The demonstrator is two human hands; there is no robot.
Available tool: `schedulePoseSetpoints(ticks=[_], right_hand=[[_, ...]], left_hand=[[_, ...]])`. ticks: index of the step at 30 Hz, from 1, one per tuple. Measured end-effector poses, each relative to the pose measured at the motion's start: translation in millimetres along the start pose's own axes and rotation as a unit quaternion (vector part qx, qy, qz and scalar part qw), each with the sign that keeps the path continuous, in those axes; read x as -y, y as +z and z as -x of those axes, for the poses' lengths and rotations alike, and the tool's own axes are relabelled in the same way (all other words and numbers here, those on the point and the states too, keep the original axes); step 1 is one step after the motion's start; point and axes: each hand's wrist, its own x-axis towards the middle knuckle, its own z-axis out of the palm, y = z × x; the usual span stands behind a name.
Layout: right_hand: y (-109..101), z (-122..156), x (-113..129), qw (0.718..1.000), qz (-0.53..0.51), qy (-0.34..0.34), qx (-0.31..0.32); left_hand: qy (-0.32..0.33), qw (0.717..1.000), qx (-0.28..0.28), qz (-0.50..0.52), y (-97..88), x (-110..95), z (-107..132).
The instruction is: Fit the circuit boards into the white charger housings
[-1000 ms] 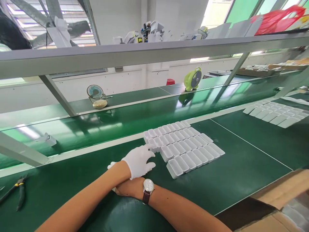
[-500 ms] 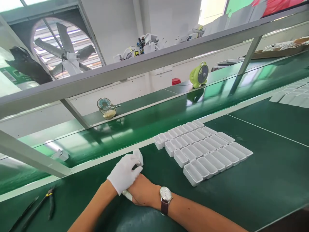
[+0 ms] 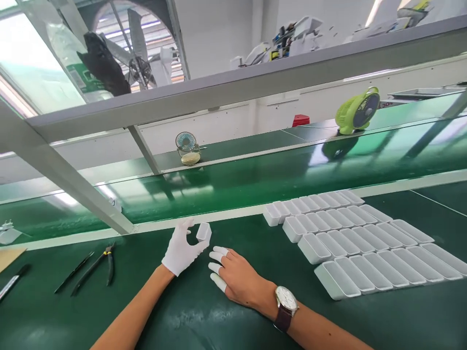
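Note:
My left hand (image 3: 179, 251), in a white glove, pinches a small white plastic tray (image 3: 203, 232) between thumb and fingers, just above the green table (image 3: 153, 311). My right hand (image 3: 237, 278), with a wristwatch and white finger cots, lies flat on the table right beside it, fingers stretched out and holding nothing. To the right, several matching white trays (image 3: 350, 238) stand in tight rows on the table, apart from both hands.
Pliers (image 3: 105, 260) and tweezers (image 3: 75, 277) lie on the table to the left. Beyond a pale rail runs a green conveyor belt (image 3: 255, 180). Behind it stand a small desk fan (image 3: 187, 147), a lime-green fan (image 3: 357, 111) and a red object (image 3: 301, 120). A grey shelf beam (image 3: 233, 92) crosses overhead.
My left hand took a tray from the near end of the rows and carried it left. My right hand came out from under the left wrist. The view swung left.

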Motion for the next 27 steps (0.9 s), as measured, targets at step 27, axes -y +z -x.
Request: schedulePoseSetpoints(ticks=[27], right_hand=[[-13.9,-4.0,-3.3,0.988,-0.151,-0.020,-0.006]], left_hand=[[-0.047,0.981,0.112,0.151,9.5,-1.5,-1.0]])
